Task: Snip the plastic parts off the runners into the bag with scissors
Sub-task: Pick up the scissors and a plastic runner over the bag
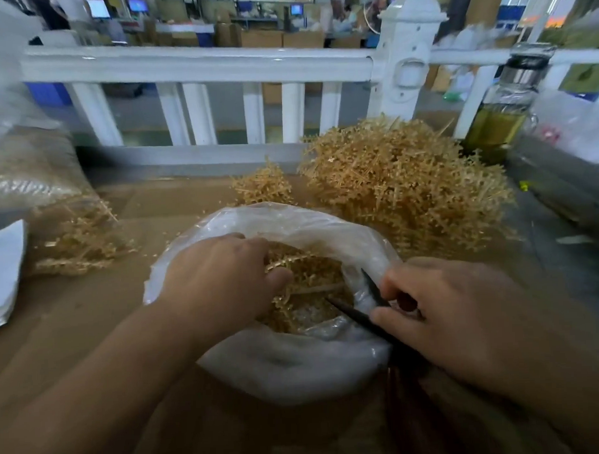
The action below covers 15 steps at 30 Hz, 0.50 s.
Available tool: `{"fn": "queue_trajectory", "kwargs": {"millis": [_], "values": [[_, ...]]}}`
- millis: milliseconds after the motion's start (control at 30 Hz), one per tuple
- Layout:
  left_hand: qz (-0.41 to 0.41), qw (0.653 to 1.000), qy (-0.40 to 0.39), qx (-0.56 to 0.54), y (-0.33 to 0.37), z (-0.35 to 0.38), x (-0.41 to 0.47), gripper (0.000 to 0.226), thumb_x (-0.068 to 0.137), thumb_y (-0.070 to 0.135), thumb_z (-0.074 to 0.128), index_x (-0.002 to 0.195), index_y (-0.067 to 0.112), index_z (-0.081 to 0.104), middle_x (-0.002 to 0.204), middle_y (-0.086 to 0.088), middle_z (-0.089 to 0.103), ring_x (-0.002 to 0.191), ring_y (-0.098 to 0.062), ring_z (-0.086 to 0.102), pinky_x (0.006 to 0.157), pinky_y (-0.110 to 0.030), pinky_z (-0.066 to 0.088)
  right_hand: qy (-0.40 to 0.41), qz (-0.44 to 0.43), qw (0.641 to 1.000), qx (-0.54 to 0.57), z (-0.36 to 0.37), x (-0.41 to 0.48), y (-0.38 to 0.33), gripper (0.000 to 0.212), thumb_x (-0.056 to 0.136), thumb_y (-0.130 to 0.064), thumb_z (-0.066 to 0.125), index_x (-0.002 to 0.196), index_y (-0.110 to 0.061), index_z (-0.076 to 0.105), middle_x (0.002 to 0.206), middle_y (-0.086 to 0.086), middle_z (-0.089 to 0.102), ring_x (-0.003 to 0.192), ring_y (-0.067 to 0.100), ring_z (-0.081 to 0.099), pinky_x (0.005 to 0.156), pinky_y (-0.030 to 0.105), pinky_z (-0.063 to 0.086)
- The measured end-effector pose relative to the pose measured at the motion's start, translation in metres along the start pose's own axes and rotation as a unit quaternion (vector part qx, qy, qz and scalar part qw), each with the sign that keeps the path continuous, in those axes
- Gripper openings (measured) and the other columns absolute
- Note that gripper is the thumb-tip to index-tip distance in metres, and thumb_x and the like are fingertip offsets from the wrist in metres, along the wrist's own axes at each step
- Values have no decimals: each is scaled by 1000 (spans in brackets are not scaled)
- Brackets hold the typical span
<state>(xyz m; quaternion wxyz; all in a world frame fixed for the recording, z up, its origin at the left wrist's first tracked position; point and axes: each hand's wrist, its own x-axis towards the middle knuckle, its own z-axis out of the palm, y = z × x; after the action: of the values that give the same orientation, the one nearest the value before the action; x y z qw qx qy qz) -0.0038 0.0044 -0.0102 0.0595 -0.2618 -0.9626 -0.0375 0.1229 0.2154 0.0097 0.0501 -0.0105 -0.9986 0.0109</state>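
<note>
Snipping is the step in hand, as far as I can judge. My left hand (218,280) grips a gold runner (303,271) and holds it over the mouth of the clear bag (289,366), which sits in the middle of the bench (91,319) with loose gold parts (308,315) already lying in it. My right hand (454,309) holds the scissors (357,319), fingers (395,282) curled round the handles. The two dark blades are spread apart, pointing in towards the runner over the bag's right rim.

The next move calls for slipping the open blades around a part's neck on the runner and closing them, low over the opening so the part drops inside and not onto the bench. A big heap of runners (402,186) waits just behind the bag to the right, so much of the work looks undone. A small clump (262,187) lies behind the bag, and another pile (81,241) to the left; I cannot tell whether those are stripped.

My left fingers are mostly hidden behind the back of the hand, so exactly where they pinch the runner does not show. The scissor handles are buried under my right hand. The blades' tips blur against the gold, so I cannot say whether they touch a part yet.
</note>
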Motion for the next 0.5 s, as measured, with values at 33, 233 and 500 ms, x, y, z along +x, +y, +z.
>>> {"fn": "queue_trajectory", "kwargs": {"millis": [33, 233, 500], "values": [[-16, 1000, -4, 0, 1, 2, -2, 42, 95, 67, 44, 109, 32, 63, 98, 9, 64, 87, -15, 62, 74, -34, 53, -6, 4, 1000, -9, 0, -3, -2, 46, 72, -73, 24, 93, -39, 48, 79, -21, 47, 73, 1, 50, 62, 23, 42], [-40, 998, 24, -32, 5, 18, -4, 37, 93, 64, 50, 109, 32, 57, 103, 8, 65, 92, -18, 64, 73, -34, 50, 89, 24, 996, -7, 32, -45, 18, 49, 82, -71, 39, 83, -33, 70, 74, -8, 58, 64, 22, 64, 46, 37, 52], [-61, 990, 51, -118, 11, 21, -1, 35, 91, 44, 64, 122, 30, 59, 106, 9, 63, 94, -17, 61, 73, -32, 45, 53, 53, 995, -62, 45, -57, 26, 90, 84, -84, 17, 98, -16, 74, 72, 5, 66, 57, 30, 67, 43, 36, 52]]}}
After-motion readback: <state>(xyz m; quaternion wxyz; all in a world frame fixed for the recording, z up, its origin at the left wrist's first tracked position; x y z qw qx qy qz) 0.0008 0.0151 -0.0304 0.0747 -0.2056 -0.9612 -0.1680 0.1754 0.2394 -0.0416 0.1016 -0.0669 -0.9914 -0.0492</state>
